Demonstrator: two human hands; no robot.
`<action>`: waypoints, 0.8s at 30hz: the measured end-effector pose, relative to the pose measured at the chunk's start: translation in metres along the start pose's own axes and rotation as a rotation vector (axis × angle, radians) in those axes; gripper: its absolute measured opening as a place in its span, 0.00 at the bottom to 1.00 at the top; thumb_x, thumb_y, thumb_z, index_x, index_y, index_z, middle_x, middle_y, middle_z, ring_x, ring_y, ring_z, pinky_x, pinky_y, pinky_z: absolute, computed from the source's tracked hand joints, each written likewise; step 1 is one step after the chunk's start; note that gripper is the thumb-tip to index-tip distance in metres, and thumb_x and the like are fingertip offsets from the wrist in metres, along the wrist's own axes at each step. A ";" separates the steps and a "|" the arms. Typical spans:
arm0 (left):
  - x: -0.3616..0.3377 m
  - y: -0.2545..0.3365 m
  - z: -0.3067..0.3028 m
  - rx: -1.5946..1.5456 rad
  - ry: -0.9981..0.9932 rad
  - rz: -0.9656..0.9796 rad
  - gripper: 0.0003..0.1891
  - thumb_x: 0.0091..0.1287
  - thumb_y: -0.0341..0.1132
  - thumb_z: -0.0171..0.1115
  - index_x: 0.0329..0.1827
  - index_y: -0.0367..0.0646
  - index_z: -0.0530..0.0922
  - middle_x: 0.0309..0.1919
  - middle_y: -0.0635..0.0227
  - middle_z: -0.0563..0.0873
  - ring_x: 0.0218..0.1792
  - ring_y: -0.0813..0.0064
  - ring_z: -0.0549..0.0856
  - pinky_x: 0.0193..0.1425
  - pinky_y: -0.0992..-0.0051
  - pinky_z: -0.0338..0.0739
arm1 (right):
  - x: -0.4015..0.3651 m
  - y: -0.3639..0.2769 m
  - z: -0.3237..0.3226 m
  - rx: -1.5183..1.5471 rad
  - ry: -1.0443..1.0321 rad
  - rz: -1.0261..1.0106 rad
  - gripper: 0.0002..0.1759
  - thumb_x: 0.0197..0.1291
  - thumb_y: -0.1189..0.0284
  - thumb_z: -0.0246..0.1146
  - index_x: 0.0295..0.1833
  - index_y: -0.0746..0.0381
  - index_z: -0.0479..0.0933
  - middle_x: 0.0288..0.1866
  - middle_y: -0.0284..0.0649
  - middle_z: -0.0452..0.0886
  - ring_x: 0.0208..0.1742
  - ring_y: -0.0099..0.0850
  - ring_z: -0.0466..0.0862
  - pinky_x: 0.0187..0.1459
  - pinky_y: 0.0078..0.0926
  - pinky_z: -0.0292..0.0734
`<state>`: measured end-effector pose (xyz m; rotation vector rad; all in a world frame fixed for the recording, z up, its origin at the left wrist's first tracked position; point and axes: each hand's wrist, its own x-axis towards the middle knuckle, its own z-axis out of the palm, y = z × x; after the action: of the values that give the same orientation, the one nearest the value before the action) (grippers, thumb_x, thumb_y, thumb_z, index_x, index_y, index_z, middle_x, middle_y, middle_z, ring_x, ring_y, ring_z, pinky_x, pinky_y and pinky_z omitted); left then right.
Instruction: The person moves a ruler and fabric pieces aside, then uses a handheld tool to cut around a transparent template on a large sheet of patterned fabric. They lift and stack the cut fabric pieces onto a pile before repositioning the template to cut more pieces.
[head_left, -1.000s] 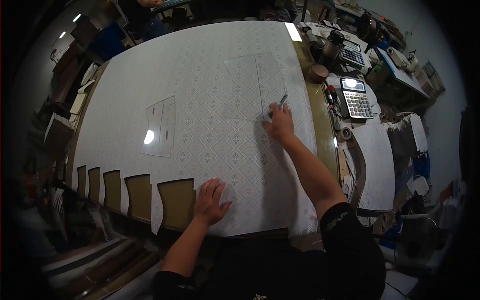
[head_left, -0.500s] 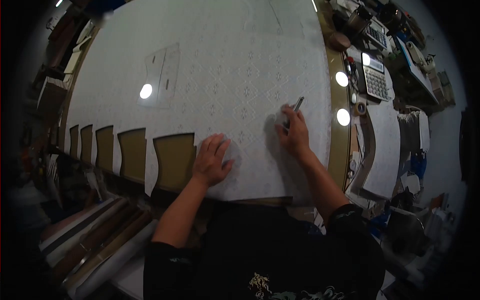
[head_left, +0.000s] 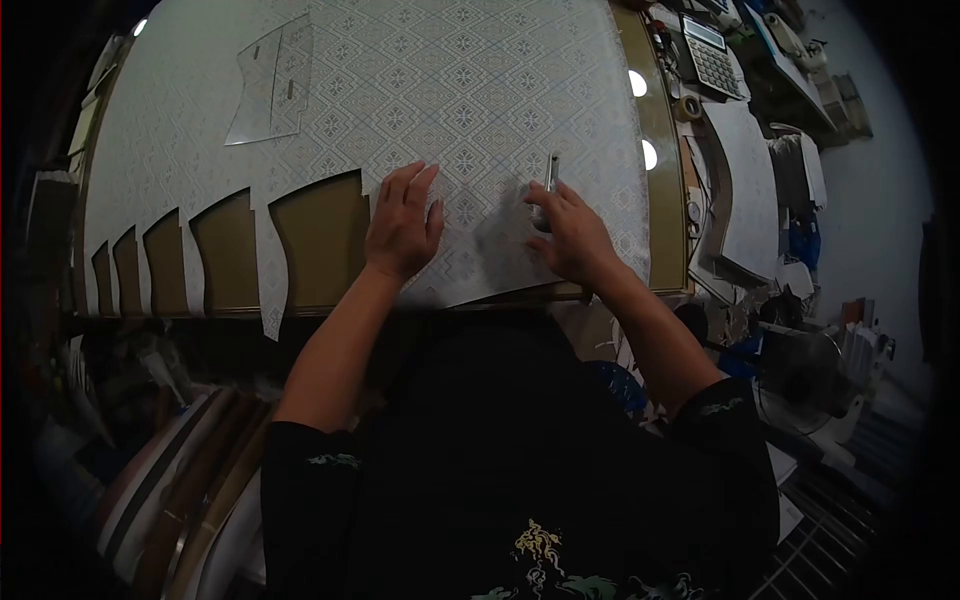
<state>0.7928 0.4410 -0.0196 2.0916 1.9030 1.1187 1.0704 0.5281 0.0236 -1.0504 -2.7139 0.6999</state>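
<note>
**Because the patterned sheet (head_left: pixel 463 110) looks thin, it likely bends easily**

Along the near side of the bench (head_left: pixel 668 225), narrow strips divide the cut-outs; they look floppy and easy to tear, so the broad, uncut part is the safer hold. Just right of the largest opening, the left hand (head_left: pixel 400 232) lies on the sheet, its fingers loosely spread, grasping nothing. The right hand (head_left: pixel 578 238) is partly curled around a slim tool (head_left: pixel 553 172), which looks light and rigid, best held by its shaft. Whether its tip touches the sheet, I cannot tell. Farther off, a clear template (head_left: pixel 272 88) rests flat, probably stiff, slippery and best lifted by its edges.
</note>
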 end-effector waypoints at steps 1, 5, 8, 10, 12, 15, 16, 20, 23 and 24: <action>-0.001 0.000 0.000 -0.006 0.003 -0.002 0.26 0.69 0.32 0.63 0.71 0.39 0.73 0.66 0.51 0.76 0.67 0.48 0.76 0.74 0.55 0.72 | 0.001 -0.005 -0.002 -0.012 0.007 0.005 0.39 0.54 0.70 0.78 0.70 0.55 0.68 0.73 0.49 0.78 0.74 0.57 0.73 0.75 0.51 0.70; -0.003 -0.003 0.001 -0.033 0.051 0.038 0.26 0.69 0.31 0.63 0.71 0.38 0.73 0.66 0.51 0.76 0.66 0.47 0.76 0.74 0.55 0.72 | 0.002 -0.021 -0.006 -0.036 -0.069 -0.006 0.34 0.58 0.72 0.73 0.70 0.55 0.69 0.70 0.49 0.80 0.74 0.58 0.74 0.74 0.52 0.71; -0.004 -0.004 0.002 -0.032 0.094 0.047 0.26 0.69 0.31 0.63 0.71 0.38 0.73 0.66 0.51 0.76 0.66 0.46 0.76 0.74 0.54 0.72 | 0.000 -0.017 0.010 -0.168 0.047 -0.186 0.30 0.59 0.76 0.69 0.67 0.57 0.70 0.70 0.50 0.80 0.71 0.56 0.77 0.71 0.50 0.75; -0.003 -0.004 0.000 -0.084 0.119 0.028 0.26 0.69 0.31 0.62 0.71 0.38 0.72 0.65 0.51 0.77 0.66 0.46 0.76 0.73 0.55 0.72 | -0.002 -0.011 0.016 -0.276 0.166 -0.321 0.29 0.58 0.79 0.68 0.66 0.58 0.71 0.71 0.50 0.79 0.68 0.55 0.80 0.68 0.47 0.77; -0.003 -0.005 -0.002 -0.120 0.138 0.009 0.25 0.70 0.31 0.62 0.70 0.38 0.73 0.64 0.50 0.78 0.65 0.47 0.77 0.73 0.55 0.73 | -0.004 -0.006 0.013 -0.279 0.272 -0.125 0.26 0.59 0.81 0.65 0.63 0.58 0.74 0.60 0.49 0.86 0.60 0.54 0.85 0.63 0.44 0.82; -0.004 -0.008 -0.003 -0.160 0.170 -0.024 0.20 0.71 0.31 0.60 0.66 0.38 0.76 0.62 0.50 0.80 0.64 0.48 0.78 0.71 0.56 0.74 | -0.013 0.008 0.009 -0.119 0.312 0.087 0.20 0.62 0.77 0.63 0.60 0.56 0.77 0.49 0.50 0.88 0.49 0.51 0.89 0.48 0.45 0.84; -0.003 -0.008 -0.003 -0.160 0.195 -0.031 0.17 0.72 0.31 0.60 0.63 0.38 0.79 0.60 0.50 0.81 0.62 0.48 0.79 0.71 0.57 0.74 | -0.014 0.000 0.004 -0.121 0.324 0.089 0.20 0.62 0.77 0.63 0.60 0.56 0.77 0.49 0.50 0.88 0.49 0.51 0.89 0.48 0.45 0.84; -0.006 -0.011 -0.002 -0.209 0.189 -0.052 0.13 0.74 0.32 0.60 0.58 0.37 0.82 0.52 0.52 0.86 0.57 0.48 0.83 0.66 0.59 0.77 | -0.031 -0.031 0.001 -0.024 0.615 -0.080 0.18 0.59 0.79 0.65 0.55 0.56 0.79 0.40 0.47 0.87 0.39 0.50 0.88 0.37 0.45 0.83; -0.012 -0.029 0.009 -0.215 0.096 -0.090 0.13 0.78 0.35 0.60 0.57 0.36 0.83 0.43 0.56 0.88 0.46 0.54 0.88 0.56 0.63 0.82 | -0.059 -0.037 0.031 -0.024 0.437 -0.075 0.20 0.57 0.79 0.69 0.56 0.58 0.79 0.47 0.47 0.88 0.46 0.51 0.89 0.46 0.43 0.85; -0.012 -0.033 0.010 -0.426 0.050 -0.255 0.15 0.79 0.38 0.60 0.59 0.35 0.82 0.42 0.57 0.89 0.41 0.59 0.89 0.50 0.64 0.83 | -0.069 -0.036 0.041 -0.038 0.271 -0.048 0.21 0.56 0.78 0.72 0.57 0.59 0.79 0.52 0.48 0.90 0.53 0.51 0.90 0.53 0.42 0.87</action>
<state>0.7723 0.4411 -0.0495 1.5642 1.6999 1.3749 1.0882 0.4441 0.0064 -1.0038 -2.5186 0.4624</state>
